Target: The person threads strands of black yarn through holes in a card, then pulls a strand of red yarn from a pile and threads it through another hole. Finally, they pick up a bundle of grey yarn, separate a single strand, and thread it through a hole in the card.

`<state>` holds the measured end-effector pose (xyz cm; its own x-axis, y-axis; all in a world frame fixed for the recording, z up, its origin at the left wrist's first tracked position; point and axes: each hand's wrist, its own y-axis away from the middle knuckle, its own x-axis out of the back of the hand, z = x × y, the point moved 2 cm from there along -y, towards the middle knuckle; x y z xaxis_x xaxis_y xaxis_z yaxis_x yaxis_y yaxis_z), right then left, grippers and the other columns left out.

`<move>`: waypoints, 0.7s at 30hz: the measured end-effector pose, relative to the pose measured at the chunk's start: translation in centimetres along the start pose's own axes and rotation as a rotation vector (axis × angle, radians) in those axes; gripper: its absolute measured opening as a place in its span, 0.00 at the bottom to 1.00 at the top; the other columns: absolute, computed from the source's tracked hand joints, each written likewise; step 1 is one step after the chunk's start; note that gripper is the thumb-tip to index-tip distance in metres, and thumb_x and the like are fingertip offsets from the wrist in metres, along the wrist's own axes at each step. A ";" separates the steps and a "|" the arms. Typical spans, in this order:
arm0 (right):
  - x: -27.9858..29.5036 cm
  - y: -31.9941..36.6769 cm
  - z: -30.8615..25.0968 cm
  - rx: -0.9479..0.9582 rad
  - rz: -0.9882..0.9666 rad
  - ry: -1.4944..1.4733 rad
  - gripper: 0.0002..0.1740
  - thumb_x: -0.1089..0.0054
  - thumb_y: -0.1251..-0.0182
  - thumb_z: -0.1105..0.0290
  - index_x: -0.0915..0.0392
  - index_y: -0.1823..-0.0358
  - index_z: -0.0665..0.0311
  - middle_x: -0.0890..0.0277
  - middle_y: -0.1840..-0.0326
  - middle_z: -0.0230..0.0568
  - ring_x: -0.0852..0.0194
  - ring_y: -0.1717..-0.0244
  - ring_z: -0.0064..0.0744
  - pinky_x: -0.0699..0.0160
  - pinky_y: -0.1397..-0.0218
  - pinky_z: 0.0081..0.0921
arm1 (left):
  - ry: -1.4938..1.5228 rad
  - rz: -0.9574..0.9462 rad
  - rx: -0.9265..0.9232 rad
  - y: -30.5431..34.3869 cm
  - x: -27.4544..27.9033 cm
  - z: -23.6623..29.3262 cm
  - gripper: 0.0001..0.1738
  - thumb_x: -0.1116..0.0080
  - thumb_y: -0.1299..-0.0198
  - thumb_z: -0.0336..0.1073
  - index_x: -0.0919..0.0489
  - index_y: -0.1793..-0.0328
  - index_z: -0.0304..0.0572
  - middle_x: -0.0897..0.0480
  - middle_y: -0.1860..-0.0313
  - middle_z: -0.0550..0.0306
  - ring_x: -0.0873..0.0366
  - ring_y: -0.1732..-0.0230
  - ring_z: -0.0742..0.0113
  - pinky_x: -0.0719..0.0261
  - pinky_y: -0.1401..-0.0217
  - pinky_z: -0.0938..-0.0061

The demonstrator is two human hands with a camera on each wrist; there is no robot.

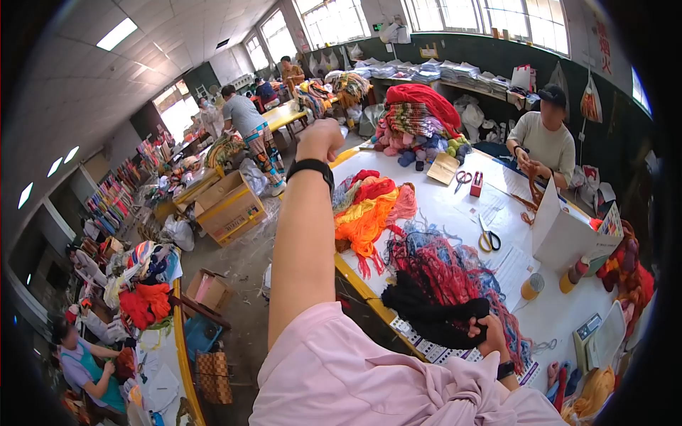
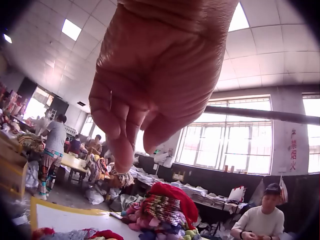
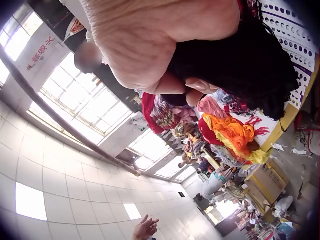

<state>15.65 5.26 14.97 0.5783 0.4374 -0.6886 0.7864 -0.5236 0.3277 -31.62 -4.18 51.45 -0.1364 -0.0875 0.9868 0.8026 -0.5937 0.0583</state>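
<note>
My left hand [image 1: 323,138] is raised at the end of an outstretched arm, high over the table's left edge. Its fingers [image 2: 122,155] hang loosely bent in the left wrist view, and nothing shows between them. Low at the table's near side, my right hand [image 1: 490,335] grips a bundle of black yarn [image 1: 426,309]. Thumb and fingers curl round the black strands in the right wrist view. The bundle overlaps a heap of red and blue yarn [image 1: 462,273]. Beyond lies a pile of orange, yellow and red yarn [image 1: 366,213].
On the white table [image 1: 440,202] are yellow-handled scissors [image 1: 489,236], red-handled scissors [image 1: 462,179], a small red box [image 1: 477,184] and a white folder box [image 1: 568,224]. Across it sits a person [image 1: 547,138] handling brown yarn. A tall yarn heap [image 1: 419,117] stands at the far end.
</note>
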 end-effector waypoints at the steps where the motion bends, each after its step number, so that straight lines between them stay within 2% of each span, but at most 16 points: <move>1: 0.1 0.0 0.1 -0.005 -0.002 0.004 0.15 0.57 0.46 0.80 0.33 0.56 0.64 0.30 0.68 0.40 0.39 0.78 0.25 0.30 0.71 0.27 | 0.024 -0.038 -0.034 -1.3 -1.1 -0.4 0.20 0.52 0.38 0.32 0.23 0.43 0.27 0.13 0.69 0.48 0.15 0.75 0.63 0.17 0.71 0.69; 2: 0.1 0.0 0.2 -0.011 -0.004 0.006 0.14 0.57 0.46 0.80 0.33 0.56 0.64 0.30 0.68 0.40 0.39 0.78 0.25 0.30 0.71 0.27 | 0.153 0.008 -0.170 -0.8 -3.2 0.2 0.16 0.48 0.38 0.37 0.17 0.62 0.29 0.13 0.70 0.47 0.15 0.76 0.63 0.17 0.70 0.70; 5: 0.0 0.1 0.5 -0.001 0.000 -0.019 0.14 0.57 0.45 0.79 0.34 0.56 0.63 0.30 0.68 0.40 0.39 0.78 0.25 0.30 0.70 0.26 | 0.838 -0.339 -0.491 3.3 -15.0 2.9 0.15 0.45 0.36 0.39 0.19 0.57 0.31 0.14 0.69 0.48 0.14 0.71 0.62 0.17 0.71 0.71; 6: -0.2 0.0 0.6 0.002 0.013 -0.028 0.13 0.57 0.45 0.79 0.34 0.57 0.63 0.30 0.69 0.39 0.39 0.78 0.25 0.30 0.70 0.26 | 0.991 -0.554 -0.847 5.8 -19.9 3.4 0.13 0.47 0.34 0.37 0.19 0.55 0.32 0.15 0.67 0.47 0.14 0.68 0.61 0.16 0.68 0.70; 7: -0.3 0.0 0.6 0.001 0.029 -0.030 0.13 0.57 0.45 0.79 0.33 0.57 0.63 0.30 0.69 0.39 0.39 0.78 0.25 0.30 0.70 0.26 | 0.789 -0.742 -0.628 10.8 -21.8 6.3 0.14 0.47 0.32 0.38 0.19 0.54 0.33 0.15 0.65 0.48 0.14 0.66 0.62 0.15 0.66 0.71; 8: -0.4 0.0 0.5 -0.004 0.042 -0.027 0.13 0.57 0.45 0.79 0.33 0.58 0.63 0.30 0.69 0.39 0.38 0.78 0.25 0.30 0.70 0.26 | 0.825 -0.801 -0.648 13.4 -26.4 7.3 0.14 0.47 0.32 0.38 0.18 0.54 0.33 0.14 0.65 0.49 0.14 0.65 0.63 0.15 0.64 0.71; 11: -1.4 -0.1 0.1 0.018 0.049 0.021 0.12 0.57 0.45 0.79 0.32 0.59 0.63 0.30 0.70 0.38 0.38 0.79 0.24 0.30 0.70 0.25 | 0.880 -0.747 -0.799 19.1 -34.7 9.5 0.21 0.49 0.29 0.45 0.17 0.51 0.31 0.13 0.61 0.52 0.17 0.57 0.70 0.21 0.49 0.74; 14: -2.3 -0.7 0.1 0.033 0.014 0.102 0.12 0.56 0.44 0.78 0.31 0.58 0.63 0.30 0.71 0.36 0.37 0.79 0.24 0.31 0.71 0.24 | 1.130 -0.788 -0.561 21.2 -40.4 11.1 0.28 0.55 0.27 0.51 0.18 0.50 0.30 0.14 0.58 0.54 0.19 0.54 0.70 0.24 0.44 0.75; 17: -3.6 -1.2 0.1 0.059 0.058 0.121 0.12 0.56 0.44 0.79 0.30 0.57 0.63 0.29 0.71 0.36 0.35 0.79 0.24 0.31 0.73 0.23 | 1.499 -0.893 -0.511 22.7 -42.5 12.4 0.28 0.56 0.27 0.54 0.19 0.48 0.33 0.16 0.56 0.57 0.20 0.54 0.71 0.26 0.43 0.75; 20: -4.2 -2.3 0.3 0.221 0.095 0.516 0.14 0.54 0.45 0.80 0.30 0.56 0.64 0.29 0.71 0.36 0.33 0.79 0.25 0.31 0.75 0.23 | 1.647 -0.940 -0.296 23.5 -41.8 12.4 0.27 0.56 0.27 0.55 0.21 0.48 0.38 0.18 0.55 0.61 0.22 0.55 0.72 0.27 0.44 0.76; 21: -4.6 -2.4 0.5 0.291 0.106 0.724 0.15 0.51 0.45 0.80 0.31 0.54 0.67 0.28 0.71 0.39 0.31 0.79 0.25 0.30 0.76 0.23 | 1.741 -0.919 -0.210 23.7 -41.5 12.4 0.25 0.54 0.28 0.55 0.21 0.48 0.38 0.18 0.55 0.60 0.22 0.54 0.71 0.26 0.44 0.75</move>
<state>10.99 4.13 17.07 0.7234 0.6894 -0.0377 0.6883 -0.7159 0.1169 0.29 -4.68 13.78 -0.8229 -0.2265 -0.5211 0.1198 -0.9657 0.2305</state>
